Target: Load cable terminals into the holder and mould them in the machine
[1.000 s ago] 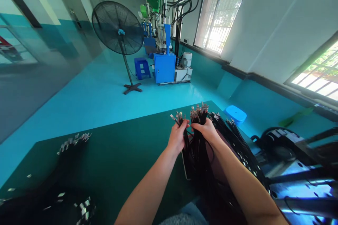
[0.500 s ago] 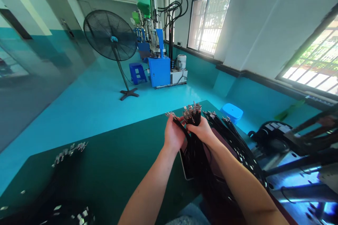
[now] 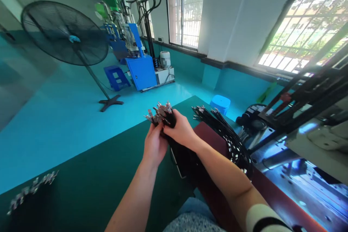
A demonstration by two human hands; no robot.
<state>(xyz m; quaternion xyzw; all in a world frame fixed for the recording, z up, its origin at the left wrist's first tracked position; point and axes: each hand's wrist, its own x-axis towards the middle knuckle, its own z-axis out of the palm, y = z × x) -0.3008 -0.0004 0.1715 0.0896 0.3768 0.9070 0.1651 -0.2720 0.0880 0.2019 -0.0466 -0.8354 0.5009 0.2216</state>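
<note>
Both hands are closed around a thick bundle of black cables (image 3: 170, 119) with silvery metal ends (image 3: 160, 111) pointing up and away from me. My left hand (image 3: 155, 141) grips the lower left side of the bundle, just under the metal ends. My right hand (image 3: 181, 130) wraps the right side, its thumb lying across the cables. The rest of the bundle hangs down toward my lap, partly hidden by my right forearm. To the right, more black cables (image 3: 221, 127) with metal tips lie on a dark red surface (image 3: 208, 136).
A green tabletop (image 3: 108, 174) spreads under my arms, with another cable pile (image 3: 34, 188) at its left. A machine (image 3: 307, 145) stands close on the right. Beyond the table are a floor fan (image 3: 74, 39), a blue stool (image 3: 220, 102) and a blue machine cabinet (image 3: 143, 72).
My view has swung right. The smaller group of cables in my left hand has come together with the bundle in my right hand, and both hands now meet around it.
</note>
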